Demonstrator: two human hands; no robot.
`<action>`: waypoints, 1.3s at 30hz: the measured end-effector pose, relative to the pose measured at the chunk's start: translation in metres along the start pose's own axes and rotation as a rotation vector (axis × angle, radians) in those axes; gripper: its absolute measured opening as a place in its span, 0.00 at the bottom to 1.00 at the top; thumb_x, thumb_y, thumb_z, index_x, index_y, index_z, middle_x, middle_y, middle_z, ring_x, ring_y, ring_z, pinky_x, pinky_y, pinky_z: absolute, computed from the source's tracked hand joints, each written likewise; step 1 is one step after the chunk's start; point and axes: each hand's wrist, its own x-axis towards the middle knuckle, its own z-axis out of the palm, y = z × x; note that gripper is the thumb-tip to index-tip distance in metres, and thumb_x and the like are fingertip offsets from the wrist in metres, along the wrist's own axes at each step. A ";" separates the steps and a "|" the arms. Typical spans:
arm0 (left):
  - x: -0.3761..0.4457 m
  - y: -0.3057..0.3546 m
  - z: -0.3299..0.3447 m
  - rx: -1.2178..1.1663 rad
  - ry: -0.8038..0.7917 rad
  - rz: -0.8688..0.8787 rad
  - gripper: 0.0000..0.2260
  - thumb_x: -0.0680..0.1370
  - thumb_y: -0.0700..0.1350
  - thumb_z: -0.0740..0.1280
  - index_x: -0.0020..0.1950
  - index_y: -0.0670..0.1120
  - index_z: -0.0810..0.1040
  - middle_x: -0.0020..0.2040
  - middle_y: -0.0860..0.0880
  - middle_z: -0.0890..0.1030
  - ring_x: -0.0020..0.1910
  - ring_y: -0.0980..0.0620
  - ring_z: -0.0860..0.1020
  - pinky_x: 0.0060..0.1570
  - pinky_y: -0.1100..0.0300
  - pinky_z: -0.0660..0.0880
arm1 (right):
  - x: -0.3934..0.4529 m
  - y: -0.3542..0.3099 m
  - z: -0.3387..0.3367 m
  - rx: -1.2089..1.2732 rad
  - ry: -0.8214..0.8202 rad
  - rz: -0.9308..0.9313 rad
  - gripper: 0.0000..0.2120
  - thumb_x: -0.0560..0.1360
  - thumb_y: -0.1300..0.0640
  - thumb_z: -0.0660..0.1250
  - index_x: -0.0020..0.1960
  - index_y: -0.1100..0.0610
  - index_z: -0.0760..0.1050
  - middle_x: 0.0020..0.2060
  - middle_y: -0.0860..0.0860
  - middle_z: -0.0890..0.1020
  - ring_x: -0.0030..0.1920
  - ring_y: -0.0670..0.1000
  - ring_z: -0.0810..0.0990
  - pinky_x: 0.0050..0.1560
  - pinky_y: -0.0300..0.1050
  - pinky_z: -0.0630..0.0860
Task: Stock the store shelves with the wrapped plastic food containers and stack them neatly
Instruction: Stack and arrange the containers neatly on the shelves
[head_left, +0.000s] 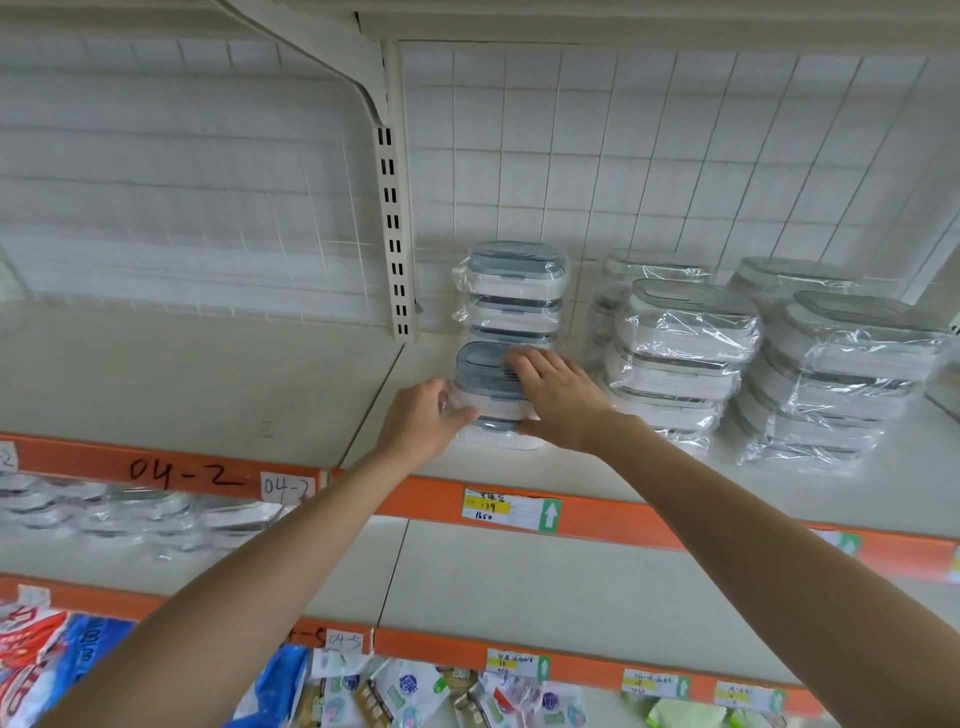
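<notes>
Gripping a wrapped pack of containers (488, 384) from both sides, we held it at the front of the upper shelf (208, 374), just right of the slotted upright (393, 228). Our left hand (423, 423) curled round the pack's near left corner, thumb across the front. Our right hand (556, 397) lay over the blue-grey lid, fingers spread on top and thumb tucked at the front edge. The pack sat between the two palms, its lower part touching the shelf.

Directly behind it stood a taller blue-lidded stack (514, 291) against the wire grid backing (675, 156). To the right we counted further wrapped stacks with grey lids (685, 353), near but apart from the held pack.

Writing noted:
- orange shelf rail (415, 499), handwritten "04-2", repeated on a small white tag (288, 488);
- price label (511, 508) below the pack, reading "139" and "1650", with a green arrow pointing up; the rest was too small to read;
- lower rail tag (344, 640), "04-5".

Colourful packets (395, 691) lay on the bottom shelf; their print was illegible.
</notes>
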 end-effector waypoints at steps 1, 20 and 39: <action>0.000 0.000 -0.003 0.038 -0.021 0.007 0.16 0.74 0.52 0.70 0.54 0.41 0.78 0.48 0.46 0.81 0.47 0.49 0.78 0.45 0.57 0.73 | -0.002 -0.001 -0.002 -0.008 -0.028 0.008 0.39 0.74 0.47 0.68 0.76 0.56 0.50 0.76 0.51 0.53 0.75 0.52 0.51 0.74 0.48 0.49; -0.160 -0.079 -0.128 0.764 -0.125 0.268 0.14 0.78 0.50 0.61 0.60 0.45 0.75 0.56 0.47 0.77 0.55 0.48 0.75 0.51 0.56 0.70 | -0.072 -0.172 -0.006 0.012 -0.082 -0.112 0.21 0.77 0.55 0.59 0.70 0.56 0.63 0.63 0.53 0.70 0.65 0.54 0.67 0.60 0.47 0.66; -0.220 -0.169 -0.108 0.558 -0.261 0.032 0.18 0.78 0.52 0.62 0.64 0.43 0.74 0.58 0.46 0.76 0.59 0.47 0.74 0.54 0.52 0.73 | -0.062 -0.243 0.092 0.022 -0.344 -0.184 0.28 0.79 0.50 0.59 0.74 0.59 0.56 0.69 0.56 0.65 0.69 0.55 0.64 0.65 0.51 0.67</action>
